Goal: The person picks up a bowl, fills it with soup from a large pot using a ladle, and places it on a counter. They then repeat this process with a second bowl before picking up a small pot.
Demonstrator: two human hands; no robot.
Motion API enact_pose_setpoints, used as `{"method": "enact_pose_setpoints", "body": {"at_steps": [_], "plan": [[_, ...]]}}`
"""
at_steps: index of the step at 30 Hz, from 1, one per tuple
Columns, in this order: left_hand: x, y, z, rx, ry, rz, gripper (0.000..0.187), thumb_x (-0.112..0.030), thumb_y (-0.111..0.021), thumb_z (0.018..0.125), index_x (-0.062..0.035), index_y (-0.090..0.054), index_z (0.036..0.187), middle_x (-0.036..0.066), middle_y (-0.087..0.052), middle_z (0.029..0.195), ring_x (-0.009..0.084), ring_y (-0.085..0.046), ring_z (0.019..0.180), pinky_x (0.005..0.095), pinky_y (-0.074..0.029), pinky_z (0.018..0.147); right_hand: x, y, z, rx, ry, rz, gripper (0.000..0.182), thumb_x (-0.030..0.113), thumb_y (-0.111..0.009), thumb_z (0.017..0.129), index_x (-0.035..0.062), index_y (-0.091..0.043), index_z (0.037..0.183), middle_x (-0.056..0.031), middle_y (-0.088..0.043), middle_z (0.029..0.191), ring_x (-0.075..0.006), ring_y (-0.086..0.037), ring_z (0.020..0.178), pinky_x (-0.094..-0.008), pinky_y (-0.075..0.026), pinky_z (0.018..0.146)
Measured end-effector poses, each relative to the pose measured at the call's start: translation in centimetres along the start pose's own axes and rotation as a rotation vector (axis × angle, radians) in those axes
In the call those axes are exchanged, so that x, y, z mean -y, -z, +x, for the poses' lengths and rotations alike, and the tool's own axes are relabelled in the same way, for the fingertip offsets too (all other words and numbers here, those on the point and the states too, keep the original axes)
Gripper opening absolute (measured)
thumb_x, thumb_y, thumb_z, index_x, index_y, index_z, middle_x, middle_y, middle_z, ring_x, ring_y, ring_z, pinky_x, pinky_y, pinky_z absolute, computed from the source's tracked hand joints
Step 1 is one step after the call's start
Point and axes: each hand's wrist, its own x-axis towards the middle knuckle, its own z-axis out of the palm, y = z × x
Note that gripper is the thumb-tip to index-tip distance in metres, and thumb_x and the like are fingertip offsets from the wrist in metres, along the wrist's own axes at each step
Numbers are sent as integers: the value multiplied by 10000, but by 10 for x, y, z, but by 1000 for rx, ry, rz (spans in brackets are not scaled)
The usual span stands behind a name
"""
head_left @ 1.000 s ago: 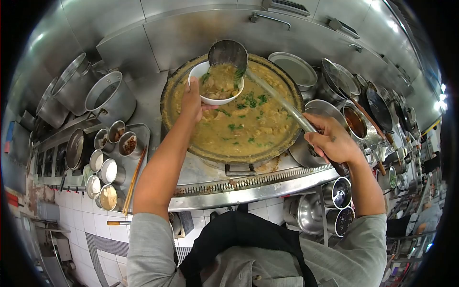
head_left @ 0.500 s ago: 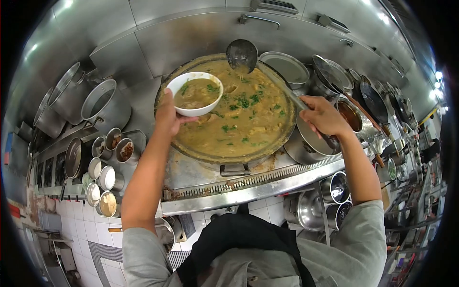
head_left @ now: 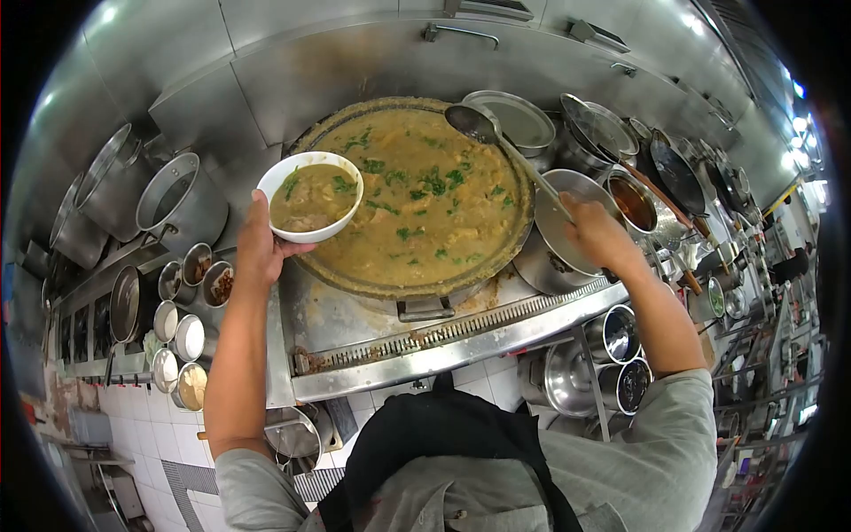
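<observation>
left hand (head_left: pixel 264 244) grasping white bowl (head_left: pixel 312 237): thumb up at the near-left rim, fingers under the base. right hand (head_left: pixel 594 232) closed around the handle of the ladle (head_left: pixel 474 124), knuckles up, arm reaching in from the right.

white bowl is over the left edge of the big pan (head_left: pixel 425 290), roughly level, slight tilt. it holds brownish-yellow broth, some pale chunks, green leaves near the top. bowl of the ladle is at the far right part of the pan's rim, dark inside; handle slants down and right, over the steel pot (head_left: pixel 554 266). can't tell if ladle touches the rim.

big pan is wide and round, sitting on the steel counter (head_left: pixel 346 324), full of thick yellow-brown stew (head_left: pixel 470 217) with green leaves, mostly around the middle. loop handle on its near side. rim crusted with stew.

right of it: the steel pot, just beside; a lidded pot (head_left: pixel 514 120) behind that; a pot of reddish-brown liquid (head_left: pixel 633 202) further right; black wok (head_left: pixel 678 173) beyond.

left side: deep aluminium pot (head_left: pixel 191 211), small metal tubs (head_left: pixel 189 339) with white, cream and brown contents, dark frying pan (head_left: pixel 126 303) next to them. black apron (head_left: pixel 434 430) at the bottom, over grey clothing.
</observation>
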Motion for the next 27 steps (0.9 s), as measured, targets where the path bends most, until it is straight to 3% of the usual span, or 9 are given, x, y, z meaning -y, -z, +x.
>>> {"method": "enact_pose_setpoints", "body": {"at_steps": [1,2,5,8,11,15,24,27], "plan": [[0,-2,0,-1,6,-7,622,-548,-387,1066,-50,-435,1435,178,-655,1245,295,-740,976,445,-675,657,5,-3,1,44,-66,-2,402,90,-588,891,-82,-560,1253,-357,-656,963,-509,-636,965,-537,-530,864],[1,-3,-1,-2,13,-14,623,-549,-389,1065,-53,-431,1440,178,-653,1247,296,-740,977,446,-674,659,-2,-16,5,-63,136,-1,305,79,-600,900,-62,-578,1169,-301,-680,839,-444,-691,765,-495,-570,684],[1,-7,-2,2,29,-23,636,-558,-391,1062,-50,-427,1442,184,-646,1256,302,-737,985,450,-674,665,-5,-5,8,343,-385,855,215,78,-623,916,-43,-579,1088,-153,-650,722,-253,-642,548,-389,-518,458],[2,-7,-3,-8,41,-25,641,-564,-393,1060,-48,-433,1438,190,-641,1262,308,-736,990,455,-676,675,-18,9,3,292,-546,1294,116,79,-627,944,-8,-567,992,-51,-592,725,-78,-527,495,-263,-402,346],[4,-4,1,28,47,-31,648,-572,-395,1056,-50,-434,1438,188,-639,1265,313,-733,998,460,-677,685,-17,20,-6,215,-638,1510,79,62,-608,959,10,-558,927,-65,-611,778,-62,-516,494,-231,-385,333],[7,-6,6,35,41,-38,648,-571,-408,1054,-54,-425,1444,185,-636,1268,311,-733,998,466,-677,687,-28,21,-5,320,-622,1646,75,73,-592,974,28,-555,927,-58,-609,801,-39,-505,506,-205,-374,326],[14,-5,8,30,32,-45,649,-573,-412,1052,-52,-433,1439,180,-646,1256,307,-734,1000,465,-674,683,-16,23,6,244,-597,1443,102,81,-589,964,42,-546,879,-46,-593,798,-41,-497,508,-204,-374,330],[12,-7,6,17,24,-27,679,-603,-396,1047,-42,-466,1424,181,-664,1241,305,-732,1010,480,-664,714,-28,13,17,240,-592,1516,108,87,-594,963,44,-548,875,-43,-585,785,-41,-501,507,-204,-378,334]]}}
